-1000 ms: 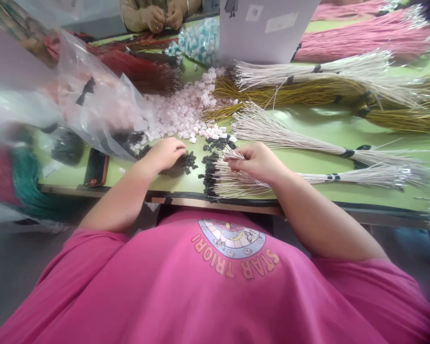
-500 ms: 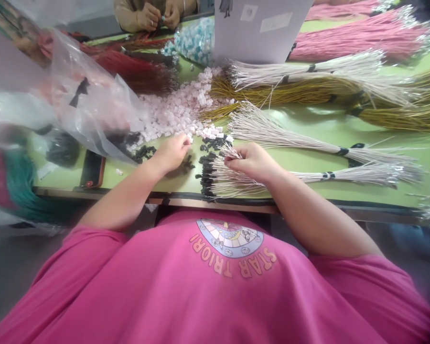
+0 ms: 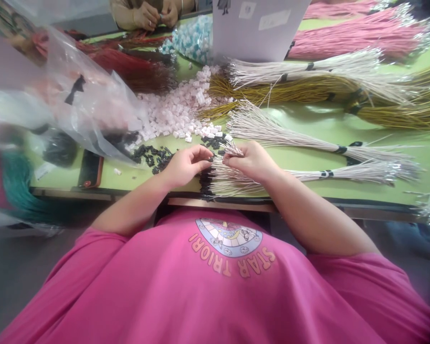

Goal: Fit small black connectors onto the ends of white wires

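Observation:
My right hand [image 3: 252,161] pinches the ends of a bundle of thin white wires [image 3: 308,174] that lies across the green table [image 3: 308,129]. My left hand [image 3: 188,165] is curled next to it, its fingertips meeting the wire ends; something small and black seems pinched there, too small to be sure. Loose black connectors [image 3: 152,155] are scattered just left of my left hand. Finished wires with black connectors [image 3: 206,184] lie under both hands at the table's front edge.
A heap of white connectors [image 3: 175,112] lies behind my hands. A clear plastic bag [image 3: 75,100] and a phone [image 3: 91,168] sit at left. Yellow wires [image 3: 290,91], pink wires [image 3: 344,33] and red wires [image 3: 129,67] lie further back. Another person's hands [image 3: 157,14] work at the far edge.
My left hand has left the black connectors at left and moved right to meet my right hand at the wire ends. My right hand has barely moved.

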Demonstrator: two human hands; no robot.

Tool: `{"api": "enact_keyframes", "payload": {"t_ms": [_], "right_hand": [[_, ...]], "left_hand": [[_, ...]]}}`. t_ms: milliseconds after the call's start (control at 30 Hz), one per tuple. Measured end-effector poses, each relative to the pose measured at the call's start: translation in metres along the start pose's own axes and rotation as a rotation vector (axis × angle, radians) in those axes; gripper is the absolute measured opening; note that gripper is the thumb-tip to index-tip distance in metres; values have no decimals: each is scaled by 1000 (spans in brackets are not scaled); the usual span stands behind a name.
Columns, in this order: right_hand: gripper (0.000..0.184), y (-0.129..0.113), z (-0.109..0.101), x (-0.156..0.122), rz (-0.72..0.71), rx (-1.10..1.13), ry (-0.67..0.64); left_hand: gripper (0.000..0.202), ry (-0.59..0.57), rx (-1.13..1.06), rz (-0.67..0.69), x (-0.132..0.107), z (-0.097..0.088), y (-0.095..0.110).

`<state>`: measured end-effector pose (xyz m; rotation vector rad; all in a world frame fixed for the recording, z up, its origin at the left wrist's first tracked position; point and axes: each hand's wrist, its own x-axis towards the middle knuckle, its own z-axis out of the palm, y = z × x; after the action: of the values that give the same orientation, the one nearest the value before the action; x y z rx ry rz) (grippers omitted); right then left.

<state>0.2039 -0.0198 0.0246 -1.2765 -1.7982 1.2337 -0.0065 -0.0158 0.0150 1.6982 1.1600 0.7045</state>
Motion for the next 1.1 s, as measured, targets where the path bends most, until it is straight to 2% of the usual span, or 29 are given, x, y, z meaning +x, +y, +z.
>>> {"api": "enact_keyframes", "payload": {"t_ms": [167, 333, 533, 733, 967, 1100], "right_hand": [[20, 1, -1, 0, -19, -54, -36], [21, 1, 0, 1, -9, -92, -56], [24, 3, 1, 2, -22, -102, -55], [27, 6, 3, 1, -58, -67, -30], [26, 7, 6, 2, -78, -81, -22], [28, 9, 7, 4, -59, -92, -30]], "left_hand": [[17, 33, 34, 19, -3, 1, 1], [17, 19, 26, 38, -3, 2, 1], [14, 41, 57, 107, -1, 7, -1], [13, 87, 99, 94, 2, 13, -1], [12, 119, 188, 262, 3, 16, -4], [16, 94, 215, 305, 2, 9, -7]]}}
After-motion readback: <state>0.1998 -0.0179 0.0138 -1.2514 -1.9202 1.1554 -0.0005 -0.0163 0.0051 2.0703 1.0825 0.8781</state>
